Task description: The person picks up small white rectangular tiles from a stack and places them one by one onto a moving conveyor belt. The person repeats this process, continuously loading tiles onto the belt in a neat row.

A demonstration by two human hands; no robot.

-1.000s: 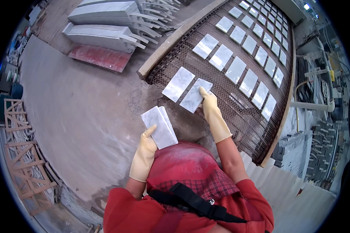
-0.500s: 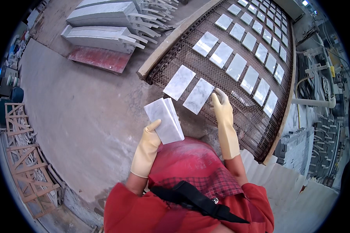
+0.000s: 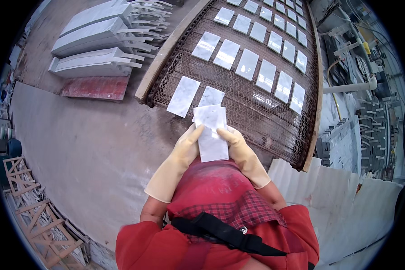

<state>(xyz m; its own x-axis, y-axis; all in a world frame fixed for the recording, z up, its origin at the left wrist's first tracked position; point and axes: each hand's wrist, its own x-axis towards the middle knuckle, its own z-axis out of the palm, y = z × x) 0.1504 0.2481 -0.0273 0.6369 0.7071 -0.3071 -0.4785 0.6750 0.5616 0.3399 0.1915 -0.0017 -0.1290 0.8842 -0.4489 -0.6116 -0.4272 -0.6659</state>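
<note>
Both my hands wear cream rubber gloves and meet in front of my red apron (image 3: pixel 216 180) on a small stack of white marble tiles (image 3: pixel 213 150). My left hand (image 3: pixel 184 146) is closed on the stack's left side, thumb on its face. My right hand (image 3: pixel 238 146) grips the right side, its thumb pressed on the upper tile (image 3: pixel 213 115), which sits shifted upward over the others. How many tiles lie beneath is hidden. Just beyond, two tiles lie on the mesh conveyor (image 3: pixel 274 123): one full tile (image 3: pixel 183 96) and another (image 3: pixel 211 95) partly covered by the stack.
Rows of glossy tiles (image 3: pixel 248 64) cover the conveyor's farther part, bordered by a raised wooden edge (image 3: pixel 168 54). Pale slabs (image 3: pixel 90 36) with thin strips are piled far left. Wooden crates (image 3: pixel 42 225) stand at lower left. A white pipe (image 3: pixel 348 87) and corrugated sheeting (image 3: pixel 328 198) are on the right.
My right hand has come back from beside the laid tiles to the stack and now grips it. The stack has turned more upright. The whole view has shifted, moving the conveyor leftward and up.
</note>
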